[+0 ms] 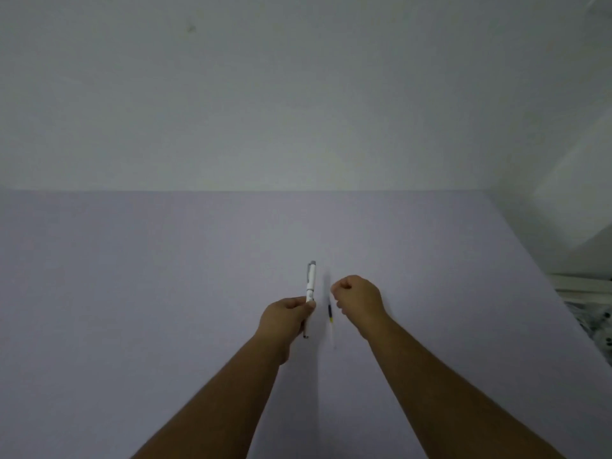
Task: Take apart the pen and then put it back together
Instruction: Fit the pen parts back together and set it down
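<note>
My left hand is closed around the lower part of a white pen barrel. The barrel stands nearly upright with its grey clip end on top. A small dark tip sticks out below the fist. Just to the right, a thin refill with a dark and a yellow section runs almost vertically. It sits at the fingertips of my right hand, whose fingers are curled tight. The refill is blurred, and its upper end fades into a faint grey streak.
Both hands are over a pale lilac table that ends at a white wall. Beyond the table's right edge are a white rail and a dark patterned surface.
</note>
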`<state>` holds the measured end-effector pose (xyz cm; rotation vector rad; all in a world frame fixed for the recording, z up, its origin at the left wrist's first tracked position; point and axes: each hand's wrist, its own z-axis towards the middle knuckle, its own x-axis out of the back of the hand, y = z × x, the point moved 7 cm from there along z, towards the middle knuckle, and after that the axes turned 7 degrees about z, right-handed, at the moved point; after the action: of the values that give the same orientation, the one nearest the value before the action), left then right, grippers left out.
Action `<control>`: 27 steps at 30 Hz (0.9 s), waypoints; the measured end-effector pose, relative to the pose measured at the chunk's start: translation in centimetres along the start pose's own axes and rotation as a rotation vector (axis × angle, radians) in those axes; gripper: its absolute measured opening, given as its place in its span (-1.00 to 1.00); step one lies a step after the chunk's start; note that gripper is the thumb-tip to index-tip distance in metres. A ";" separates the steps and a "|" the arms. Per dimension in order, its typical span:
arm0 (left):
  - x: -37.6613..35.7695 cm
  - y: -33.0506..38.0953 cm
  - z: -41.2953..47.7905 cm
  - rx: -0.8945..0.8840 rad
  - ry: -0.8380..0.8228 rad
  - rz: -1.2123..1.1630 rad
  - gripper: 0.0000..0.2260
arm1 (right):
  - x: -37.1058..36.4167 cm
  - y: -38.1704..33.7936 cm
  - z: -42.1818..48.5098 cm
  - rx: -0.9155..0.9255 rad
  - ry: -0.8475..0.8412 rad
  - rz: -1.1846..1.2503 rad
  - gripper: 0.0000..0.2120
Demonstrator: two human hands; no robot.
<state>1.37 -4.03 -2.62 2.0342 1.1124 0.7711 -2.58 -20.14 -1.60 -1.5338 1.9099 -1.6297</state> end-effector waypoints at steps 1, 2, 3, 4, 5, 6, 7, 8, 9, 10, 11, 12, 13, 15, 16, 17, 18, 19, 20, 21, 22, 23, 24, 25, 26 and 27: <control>-0.2 -0.8 0.5 0.012 0.016 0.011 -0.75 | -0.4 0.9 0.0 0.005 -0.018 -0.117 -0.77; -0.4 -1.4 0.9 0.021 0.034 0.032 -0.77 | -0.9 1.7 0.0 0.005 -0.031 -0.206 -0.77; -0.5 -2.1 1.3 0.024 0.054 0.071 -0.80 | -1.4 2.6 -0.1 -0.005 -0.038 -0.266 -0.78; -0.6 -2.6 1.8 0.023 0.074 0.122 -0.82 | -1.7 3.4 -0.1 -0.016 -0.037 -0.306 -0.79; -0.7 -3.0 2.1 0.020 0.094 0.173 -0.84 | -2.0 4.2 -0.1 -0.034 -0.033 -0.328 -0.79; -0.7 -3.3 2.3 0.017 0.113 0.218 -0.85 | -2.3 4.8 -0.1 -0.048 -0.025 -0.340 -0.79; -0.7 -3.5 2.5 0.012 0.130 0.255 -0.85 | -2.5 5.3 -0.1 -0.060 -0.020 -0.342 -0.78; -0.7 -3.7 2.7 0.008 0.144 0.286 -0.85 | -2.7 5.8 -0.1 -0.067 -0.017 -0.341 -0.77; -0.8 -3.8 2.7 0.005 0.157 0.311 -0.85 | -2.8 6.0 -0.1 -0.074 -0.012 -0.340 -0.77; -0.8 -3.9 2.8 0.002 0.166 0.329 -0.85 | -3.0 6.2 0.0 -0.073 -0.003 -0.343 -0.76; -0.9 -3.9 2.8 -0.006 0.171 0.342 -0.85 | -3.1 6.3 0.0 -0.071 0.003 -0.348 -0.77; -1.0 -3.9 2.9 -0.013 0.176 0.354 -0.84 | -3.3 6.4 0.1 -0.063 0.005 -0.348 -0.77; -1.0 -3.9 2.9 -0.018 0.181 0.365 -0.84 | -3.5 6.4 0.1 -0.060 0.001 -0.343 -0.77; -1.1 -4.0 3.0 -0.023 0.195 0.383 -0.83 | -4.0 6.4 0.1 -0.062 -0.011 -0.328 -0.79; -1.1 -4.0 3.1 -0.028 0.200 0.389 -0.83 | -4.1 6.4 0.1 -0.067 -0.016 -0.318 -0.79; -1.1 -3.9 3.1 -0.033 0.204 0.392 -0.84 | -4.3 6.4 0.1 -0.071 -0.019 -0.306 -0.80; -1.2 -3.9 3.1 -0.036 0.207 0.395 -0.84 | -4.3 6.4 0.0 -0.071 -0.019 -0.293 -0.81; -1.2 -3.9 3.1 -0.038 0.210 0.396 -0.84 | -4.4 6.4 0.0 -0.069 -0.018 -0.280 -0.81; -1.2 -3.9 3.1 -0.039 0.213 0.397 -0.85 | -4.4 6.4 0.0 -0.067 -0.017 -0.270 -0.82; -1.2 -4.0 3.1 -0.040 0.217 0.397 -0.86 | -4.4 6.4 -0.1 -0.066 -0.016 -0.260 -0.82; -1.2 -4.1 3.0 -0.038 0.221 0.398 -0.86 | -4.4 6.4 -0.1 -0.066 -0.016 -0.251 -0.83; -1.2 -4.1 3.0 -0.033 0.225 0.396 -0.87 | -4.4 6.4 -0.1 -0.066 -0.018 -0.243 -0.83; -1.2 -4.2 3.0 -0.028 0.228 0.393 -0.87 | -4.4 6.4 -0.2 -0.066 -0.019 -0.237 -0.83; -1.1 -4.2 3.1 -0.023 0.230 0.392 -0.87 | -4.4 6.4 -0.2 -0.065 -0.020 -0.233 -0.83; -1.1 -4.2 3.1 -0.019 0.231 0.397 -0.86 | -4.4 6.4 -0.2 -0.063 -0.021 -0.230 -0.83; -1.1 -4.2 3.1 -0.015 0.232 0.406 -0.86 | -4.4 6.4 -0.2 -0.061 -0.023 -0.227 -0.83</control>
<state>1.25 -4.20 -7.99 2.2296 0.8138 1.2393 -4.35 -17.49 -8.71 -1.8449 1.8468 -1.6449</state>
